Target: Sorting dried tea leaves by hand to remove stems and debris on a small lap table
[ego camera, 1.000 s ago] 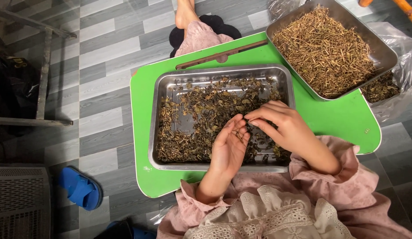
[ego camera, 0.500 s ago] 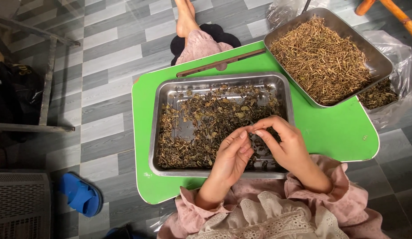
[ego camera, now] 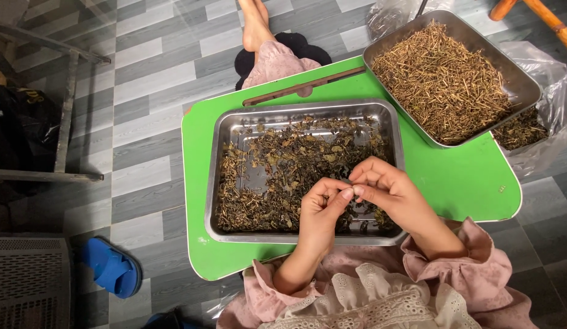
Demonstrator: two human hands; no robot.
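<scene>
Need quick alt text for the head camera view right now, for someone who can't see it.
A person's left hand and right hand meet fingertip to fingertip, pinching something small, over a steel tray of dried leaves on a small green table. A second tray of dry stems sits at the table's far right corner; a blue sandal lies on the floor.

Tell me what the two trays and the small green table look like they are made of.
Near tray: likely stainless steel, dull brushed silver, its rolled rim catching soft glare. Far tray: seemingly the same grey metal with a thin bright rim. Green table: probably moulded plastic, one flat bright green, smooth, with rounded corners and a slot along its far edge. Left hand and right hand meet over the near tray.
</scene>
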